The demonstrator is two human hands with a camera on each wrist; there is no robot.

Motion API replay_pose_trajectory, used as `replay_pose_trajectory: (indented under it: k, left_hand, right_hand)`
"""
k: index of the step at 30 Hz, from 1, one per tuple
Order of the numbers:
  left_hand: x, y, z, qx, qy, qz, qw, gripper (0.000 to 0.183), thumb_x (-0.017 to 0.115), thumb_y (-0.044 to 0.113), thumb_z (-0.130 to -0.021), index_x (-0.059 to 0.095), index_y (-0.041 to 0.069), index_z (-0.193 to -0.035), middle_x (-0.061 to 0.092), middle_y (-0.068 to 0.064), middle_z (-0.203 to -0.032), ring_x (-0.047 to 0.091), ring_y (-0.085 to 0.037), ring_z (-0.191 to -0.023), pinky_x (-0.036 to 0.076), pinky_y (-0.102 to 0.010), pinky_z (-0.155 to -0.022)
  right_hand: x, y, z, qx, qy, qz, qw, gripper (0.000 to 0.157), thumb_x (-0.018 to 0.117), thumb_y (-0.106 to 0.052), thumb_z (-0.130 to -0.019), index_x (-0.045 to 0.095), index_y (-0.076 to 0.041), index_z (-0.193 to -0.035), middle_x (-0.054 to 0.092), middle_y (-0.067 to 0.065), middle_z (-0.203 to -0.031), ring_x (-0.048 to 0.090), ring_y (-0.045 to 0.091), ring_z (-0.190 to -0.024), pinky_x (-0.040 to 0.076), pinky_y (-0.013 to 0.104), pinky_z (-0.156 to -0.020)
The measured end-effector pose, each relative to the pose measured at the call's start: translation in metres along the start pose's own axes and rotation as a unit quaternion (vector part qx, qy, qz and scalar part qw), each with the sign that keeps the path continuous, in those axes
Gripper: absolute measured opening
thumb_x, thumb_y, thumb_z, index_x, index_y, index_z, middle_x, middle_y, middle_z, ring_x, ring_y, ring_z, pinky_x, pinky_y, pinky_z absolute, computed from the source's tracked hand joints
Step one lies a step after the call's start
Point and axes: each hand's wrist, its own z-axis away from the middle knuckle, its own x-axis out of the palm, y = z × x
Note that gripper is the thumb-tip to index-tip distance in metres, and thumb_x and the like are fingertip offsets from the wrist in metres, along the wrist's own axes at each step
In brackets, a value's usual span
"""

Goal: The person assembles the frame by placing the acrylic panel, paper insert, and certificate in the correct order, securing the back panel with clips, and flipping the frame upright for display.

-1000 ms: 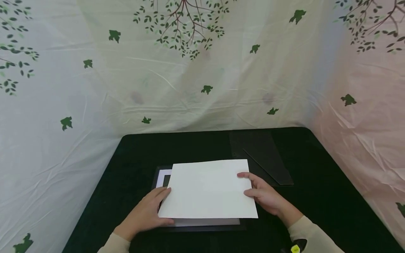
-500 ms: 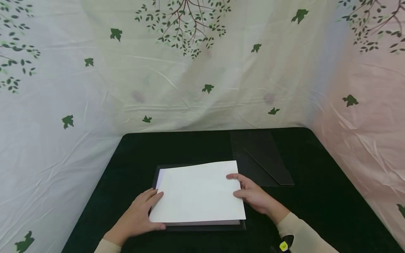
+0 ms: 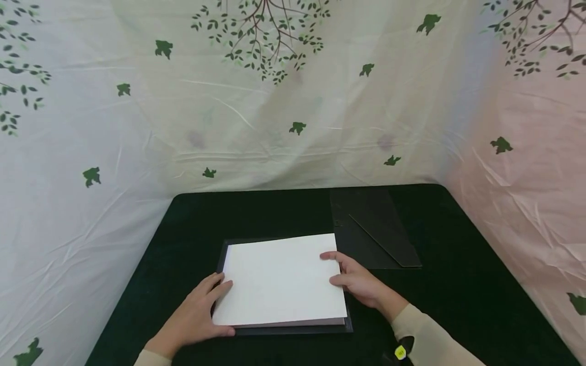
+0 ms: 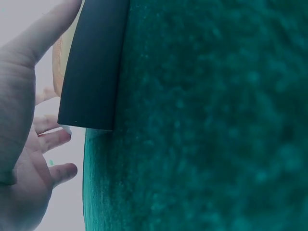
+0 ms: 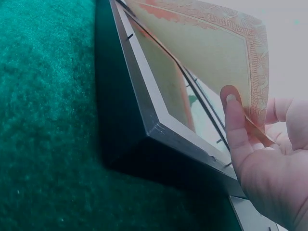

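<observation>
My right hand [image 3: 359, 283] pinches the right edge of a paper certificate [image 3: 280, 279], thumb on its blank upper face. In the right wrist view the certificate's underside [image 5: 221, 50] shows an ornate orange border, and that edge is tilted up over a dark picture frame [image 5: 155, 134]. Glass inside the frame reflects the sheet. The frame lies face down, its near rim [image 3: 293, 331] showing below the paper. At the left side, my left hand [image 3: 194, 311] rests spread around the paper's near left corner, thumb by the near edge and fingers relaxed along the frame's side.
A dark backing board [image 3: 366, 229] with a slanted stand line lies on the green-black cloth-covered table [image 3: 256, 213], behind and to the right of the frame. Pale curtains [image 3: 229, 127] printed with leaves surround the table at the back and sides.
The certificate has moved left and toward me, so it now covers most of the frame's opening. Both hands have shifted left with it, the right still pinching its edge.
</observation>
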Motion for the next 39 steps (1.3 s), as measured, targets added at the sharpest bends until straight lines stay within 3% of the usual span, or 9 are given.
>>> replay_pose_trajectory:
  k: [6, 14, 25, 34, 39]
  left_hand:
    - [0.001, 0.000, -0.001, 0.001, -0.006, 0.000, 1.0000, 0.107, 0.067, 0.084, -0.054, 0.052, 0.022, -0.139, 0.043, -0.005, -0.148, 0.033, -0.031, -0.138, 0.038, -0.059, -0.100]
    - [0.001, 0.000, -0.001, -0.010, -0.009, -0.003, 0.9999, 0.105, 0.059, 0.089, -0.055, 0.052, 0.025, -0.139, 0.040, -0.001, -0.150, 0.029, -0.030, -0.140, 0.037, -0.058, -0.102]
    - [0.002, -0.001, -0.003, -0.016, -0.013, -0.004, 0.9998, 0.101, 0.060, 0.086, -0.059, 0.052, 0.023, -0.139, 0.039, -0.001, -0.150, 0.029, -0.028, -0.140, 0.038, -0.055, -0.103]
    - [0.002, -0.002, -0.003, -0.021, -0.019, 0.000, 0.9996, 0.103, 0.059, 0.086, -0.059, 0.053, 0.021, -0.138, 0.036, -0.004, -0.151, 0.031, -0.029, -0.138, 0.041, -0.054, -0.100]
    - [0.002, -0.001, -0.004, -0.058, -0.034, 0.015, 0.9976, 0.106, 0.061, 0.087, -0.055, 0.051, 0.024, -0.140, 0.025, -0.013, -0.155, 0.034, -0.036, -0.136, 0.041, -0.059, -0.097]
  right_hand:
    - [0.005, 0.002, -0.004, 0.001, 0.010, 0.012, 1.000, 0.053, 0.057, 0.000, -0.091, 0.043, -0.014, -0.140, 0.034, 0.013, -0.145, 0.039, 0.032, -0.120, 0.047, 0.035, -0.083]
    - [0.007, 0.003, -0.003, 0.002, 0.034, 0.047, 0.998, 0.050, 0.057, -0.002, -0.093, 0.044, -0.014, -0.140, 0.030, 0.013, -0.150, 0.039, 0.031, -0.125, 0.042, 0.045, -0.099]
    - [0.001, -0.003, 0.010, -0.001, 0.102, 0.097, 0.990, 0.051, 0.067, -0.013, -0.091, 0.046, -0.011, -0.137, 0.037, 0.015, -0.145, 0.063, 0.024, -0.093, 0.054, 0.039, -0.083]
    - [-0.006, 0.000, 0.019, 0.014, 0.146, 0.136, 0.980, 0.046, 0.068, -0.013, -0.090, 0.052, -0.011, -0.132, 0.049, 0.013, -0.134, 0.064, 0.021, -0.085, 0.056, 0.036, -0.077]
    - [-0.005, 0.006, 0.018, 0.036, 0.185, 0.189, 0.964, 0.046, 0.075, -0.017, -0.085, 0.057, -0.020, -0.127, 0.052, 0.006, -0.127, 0.059, 0.019, -0.083, 0.054, 0.033, -0.071]
